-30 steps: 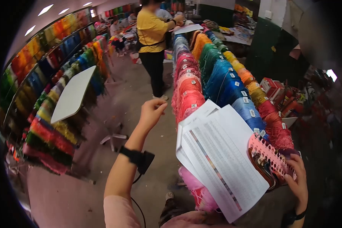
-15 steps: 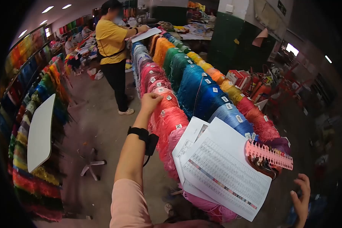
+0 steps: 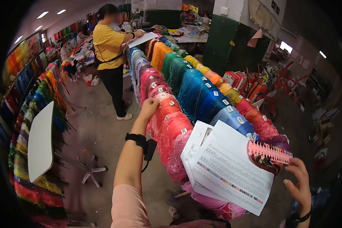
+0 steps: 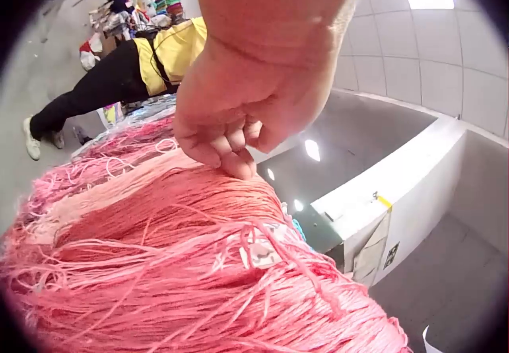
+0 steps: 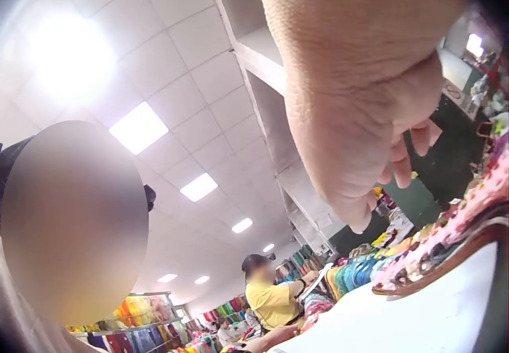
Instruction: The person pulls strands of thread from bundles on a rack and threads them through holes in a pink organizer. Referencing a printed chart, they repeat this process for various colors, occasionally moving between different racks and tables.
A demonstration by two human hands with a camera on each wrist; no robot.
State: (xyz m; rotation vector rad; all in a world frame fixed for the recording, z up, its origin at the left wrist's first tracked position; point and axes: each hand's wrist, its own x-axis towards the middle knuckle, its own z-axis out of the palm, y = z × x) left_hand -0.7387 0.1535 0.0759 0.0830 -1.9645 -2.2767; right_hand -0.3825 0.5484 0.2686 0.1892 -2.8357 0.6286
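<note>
My left hand (image 3: 149, 108) is on the rack's near row of hanging thread skeins, at the pale pink and coral ones (image 3: 168, 110). In the left wrist view its curled fingers and thumb pinch at the top of the coral thread (image 4: 183, 206). My right hand (image 3: 300, 183) hangs with loosely bent fingers just beside a pink card with holes along its edges (image 3: 269, 152), holding nothing. Dark and brown thread loops hang from that card, which lies on printed sheets (image 3: 231, 169). A strip of colour swatches crosses the top sheet.
Blue, green and orange skeins (image 3: 192, 85) with white number tags fill the rack's other rows. A person in a yellow shirt (image 3: 107, 45) stands at its far end. On the left are a white tabletop (image 3: 41, 142) and another thread rack; a green-white pillar (image 3: 226, 41) rises behind.
My left hand has come down from the air beside the rack onto the pink skeins. The right hand has let go of the pink card's edge, dropped away, then risen back beside it.
</note>
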